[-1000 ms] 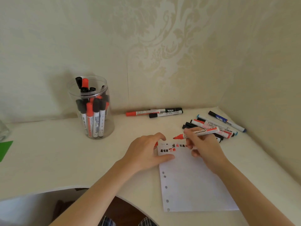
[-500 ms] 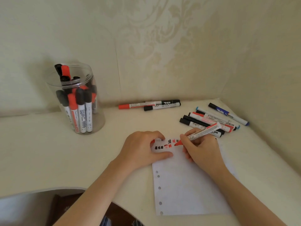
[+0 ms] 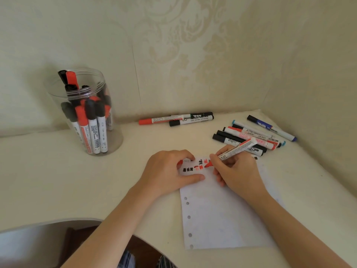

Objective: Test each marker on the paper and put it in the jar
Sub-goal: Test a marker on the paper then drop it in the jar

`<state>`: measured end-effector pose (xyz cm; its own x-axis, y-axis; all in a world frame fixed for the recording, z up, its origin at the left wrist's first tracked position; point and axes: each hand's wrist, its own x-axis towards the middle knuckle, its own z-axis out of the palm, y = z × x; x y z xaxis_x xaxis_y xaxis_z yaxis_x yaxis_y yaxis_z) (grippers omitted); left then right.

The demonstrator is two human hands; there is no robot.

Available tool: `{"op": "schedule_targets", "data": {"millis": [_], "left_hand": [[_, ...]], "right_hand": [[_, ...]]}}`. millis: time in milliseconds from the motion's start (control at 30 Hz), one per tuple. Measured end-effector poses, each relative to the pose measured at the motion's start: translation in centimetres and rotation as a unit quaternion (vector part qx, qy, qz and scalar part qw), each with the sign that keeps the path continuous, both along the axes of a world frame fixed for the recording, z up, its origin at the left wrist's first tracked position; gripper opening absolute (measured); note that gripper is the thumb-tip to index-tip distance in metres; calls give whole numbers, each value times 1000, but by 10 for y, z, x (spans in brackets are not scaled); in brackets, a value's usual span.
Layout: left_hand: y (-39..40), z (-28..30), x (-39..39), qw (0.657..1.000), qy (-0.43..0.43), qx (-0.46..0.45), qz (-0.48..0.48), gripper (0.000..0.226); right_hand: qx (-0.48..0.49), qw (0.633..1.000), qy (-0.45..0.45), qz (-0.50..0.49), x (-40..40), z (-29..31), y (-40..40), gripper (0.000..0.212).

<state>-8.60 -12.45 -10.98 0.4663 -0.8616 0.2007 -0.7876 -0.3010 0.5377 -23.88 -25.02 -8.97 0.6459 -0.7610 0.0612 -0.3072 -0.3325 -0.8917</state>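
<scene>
Red marker tip on the paper, both hands at its top edge.

The paper (image 3: 222, 215) lies nearest on the table (image 3: 48, 180). The left hand (image 3: 170, 173) presses its top corner, fingers loosely bent, a red cap partly hidden beneath them. The right hand (image 3: 237, 173) pinches the uncapped marker (image 3: 234, 149), tip touching the red and black marks. Beyond lie loose markers (image 3: 249, 138); far left stands the jar (image 3: 87, 113), holding markers.
</scene>
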Motion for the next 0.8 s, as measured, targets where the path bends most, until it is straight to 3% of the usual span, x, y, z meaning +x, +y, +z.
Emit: {"op": "schedule_targets", "data": {"millis": [800], "left_hand": [[1, 2, -1, 1000, -8, 11, -3, 58]], "right_hand": [[5, 1000, 14, -17, 0, 3, 0, 22]]}}
